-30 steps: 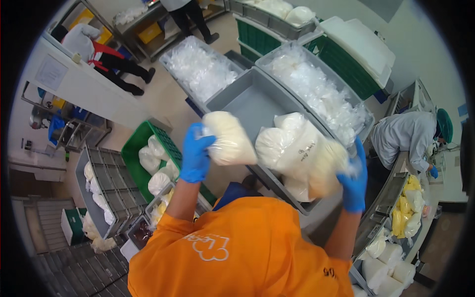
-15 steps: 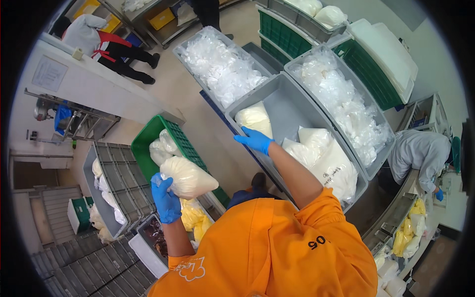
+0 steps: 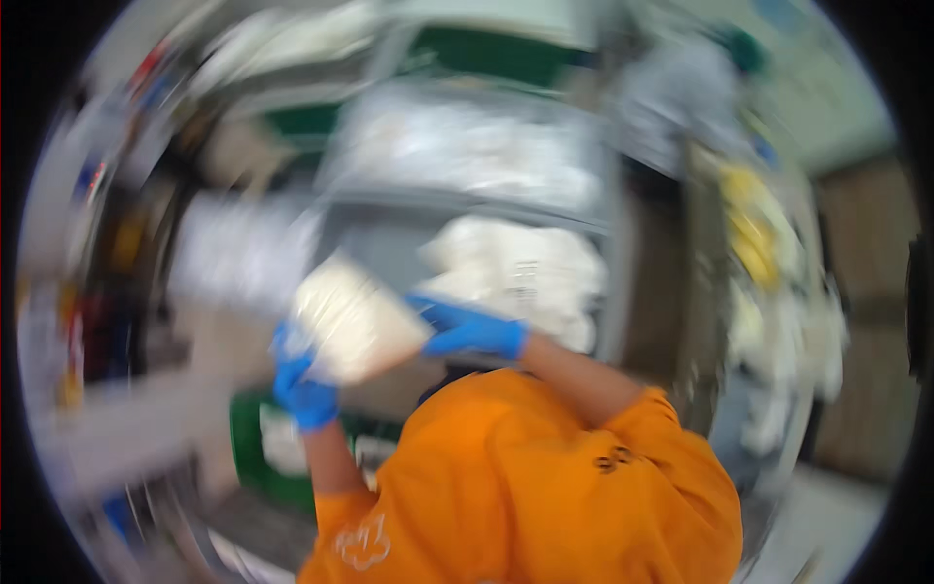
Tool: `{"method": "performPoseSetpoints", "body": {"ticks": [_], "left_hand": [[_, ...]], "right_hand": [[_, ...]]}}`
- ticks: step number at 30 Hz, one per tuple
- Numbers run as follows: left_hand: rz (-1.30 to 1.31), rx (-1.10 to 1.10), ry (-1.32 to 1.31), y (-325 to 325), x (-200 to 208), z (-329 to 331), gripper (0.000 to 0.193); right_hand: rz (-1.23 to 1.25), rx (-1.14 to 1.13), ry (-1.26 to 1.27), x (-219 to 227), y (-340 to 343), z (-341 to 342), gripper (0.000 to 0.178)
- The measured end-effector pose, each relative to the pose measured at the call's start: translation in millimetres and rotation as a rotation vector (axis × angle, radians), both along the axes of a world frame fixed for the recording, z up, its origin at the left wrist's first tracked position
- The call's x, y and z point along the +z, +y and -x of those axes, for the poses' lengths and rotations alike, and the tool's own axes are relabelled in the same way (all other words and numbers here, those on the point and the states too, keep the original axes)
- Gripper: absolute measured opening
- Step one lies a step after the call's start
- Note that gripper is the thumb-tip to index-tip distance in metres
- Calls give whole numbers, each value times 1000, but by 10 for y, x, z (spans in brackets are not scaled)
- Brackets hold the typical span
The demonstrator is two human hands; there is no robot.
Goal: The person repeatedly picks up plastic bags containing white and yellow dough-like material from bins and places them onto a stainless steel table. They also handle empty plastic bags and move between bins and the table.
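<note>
My left hand (image 3: 305,382), in a blue glove, is closed on the left side of a clear plastic bag (image 3: 356,319) of cream-coloured contents. The bag hangs tilted in front of the grey crate (image 3: 375,226). At the bag's right corner is my gloved right hand (image 3: 475,329), its fingers stretched toward the bag and apart; blur hides whether they touch it. Beyond my right hand, large white filled bags (image 3: 516,265) lie in the grey crate.
Another grey crate (image 3: 608,161) behind holds clear plastic bags. More clear bags (image 3: 238,248) lie to the left. Below my left hand stands a green crate (image 3: 251,448). A person in grey (image 3: 676,92) is at the far right, near yellow bags (image 3: 754,229). Everything is blurred.
My view has swung to the right. The bag in my left hand has come up toward the grey crate, and my right hand has drawn in to the bag's side.
</note>
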State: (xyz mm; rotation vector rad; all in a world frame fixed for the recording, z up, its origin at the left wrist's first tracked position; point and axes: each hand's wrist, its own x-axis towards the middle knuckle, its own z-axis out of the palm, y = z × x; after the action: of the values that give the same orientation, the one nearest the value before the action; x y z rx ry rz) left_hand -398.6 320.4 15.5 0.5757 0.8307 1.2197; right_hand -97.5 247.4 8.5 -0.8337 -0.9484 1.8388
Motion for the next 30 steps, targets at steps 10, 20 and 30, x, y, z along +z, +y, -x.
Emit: {"method": "performPoseSetpoints", "body": {"ticks": [10, 20, 30], "left_hand": [[-160, -805, -8, 163, 728, -2049, 60], [-118, -919, -26, 54, 834, -2672, 42], [61, -620, 9, 247, 550, -2377, 29]], "right_hand": [[-90, -529, 184, 326, -903, -560, 72], [126, -839, -192, 475, -1293, -876, 50], [195, -791, -451, -43, -1117, -906, 43]]}}
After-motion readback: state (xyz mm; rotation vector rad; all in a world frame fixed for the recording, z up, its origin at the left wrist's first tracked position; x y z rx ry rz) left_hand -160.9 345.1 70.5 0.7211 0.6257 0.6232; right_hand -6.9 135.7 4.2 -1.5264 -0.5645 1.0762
